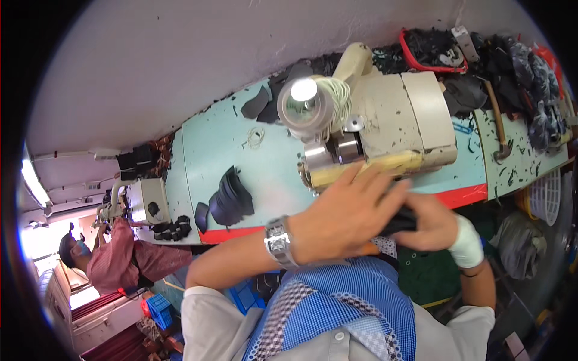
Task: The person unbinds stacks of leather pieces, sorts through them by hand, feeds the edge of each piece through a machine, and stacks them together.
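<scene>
Black material [402, 221], a dark piece mostly hidden between the two hands, sits just in front of the cream machine [385, 129] at the near edge of the light blue workbench [265, 162]. The right hand [430, 227], with a white bandage round the wrist, is closed on this piece, fingers curled over it. The left hand [346, 213], with a metal watch [278, 242] on its wrist, lies over the same piece with fingers stretched out flat and close together, its fingertips reaching the machine's lower edge; whether it grips cannot be told. A lit lamp [304, 101] stands at the machine's left end. A stack of black curved pieces [230, 198] lies well to the left on the bench. A hammer [498, 129] and dark scraps lie to the right, with a red basket [430, 48] behind. Another person [114, 256] works at a far machine.
</scene>
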### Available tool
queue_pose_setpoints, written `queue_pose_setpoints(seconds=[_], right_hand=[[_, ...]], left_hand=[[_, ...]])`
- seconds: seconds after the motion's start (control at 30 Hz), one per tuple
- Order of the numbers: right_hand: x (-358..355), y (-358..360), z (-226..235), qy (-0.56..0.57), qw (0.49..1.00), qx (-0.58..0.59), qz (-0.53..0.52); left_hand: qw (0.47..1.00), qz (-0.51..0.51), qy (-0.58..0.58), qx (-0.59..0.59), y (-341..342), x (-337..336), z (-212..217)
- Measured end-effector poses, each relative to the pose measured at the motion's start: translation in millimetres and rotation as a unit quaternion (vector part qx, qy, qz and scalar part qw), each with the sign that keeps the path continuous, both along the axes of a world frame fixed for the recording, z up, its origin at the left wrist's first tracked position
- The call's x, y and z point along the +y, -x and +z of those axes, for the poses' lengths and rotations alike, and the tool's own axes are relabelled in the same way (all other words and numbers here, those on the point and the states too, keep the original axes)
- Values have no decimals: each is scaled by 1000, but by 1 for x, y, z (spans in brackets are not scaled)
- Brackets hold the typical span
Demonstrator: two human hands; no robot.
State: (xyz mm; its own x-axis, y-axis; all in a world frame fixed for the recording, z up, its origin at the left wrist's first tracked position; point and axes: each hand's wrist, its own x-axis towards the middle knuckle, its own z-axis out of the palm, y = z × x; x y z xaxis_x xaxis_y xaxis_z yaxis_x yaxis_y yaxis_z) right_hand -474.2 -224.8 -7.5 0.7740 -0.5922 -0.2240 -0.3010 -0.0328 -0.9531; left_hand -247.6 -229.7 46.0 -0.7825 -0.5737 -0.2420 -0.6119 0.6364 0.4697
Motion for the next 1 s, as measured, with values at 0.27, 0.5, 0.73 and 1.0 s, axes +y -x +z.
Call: queue_pose_setpoints(seconds=[0.27, 0.5, 0.73, 1.0], right_hand=[[89, -87, -61, -283, 895, -105, -327], [108, -120, -67, -200, 866, -94, -449], [115, -137, -60, -376, 804, -177, -424], [128, -146, -65, -392, 811, -214, -379]], left_hand=[[944, 121, -295, 78, -55, 64, -52], [943, 89, -295, 122, -73, 67, -56], [916, 34, -383, 113, -109, 57, -65], [900, 86, -364, 224, -140, 77, -90]])
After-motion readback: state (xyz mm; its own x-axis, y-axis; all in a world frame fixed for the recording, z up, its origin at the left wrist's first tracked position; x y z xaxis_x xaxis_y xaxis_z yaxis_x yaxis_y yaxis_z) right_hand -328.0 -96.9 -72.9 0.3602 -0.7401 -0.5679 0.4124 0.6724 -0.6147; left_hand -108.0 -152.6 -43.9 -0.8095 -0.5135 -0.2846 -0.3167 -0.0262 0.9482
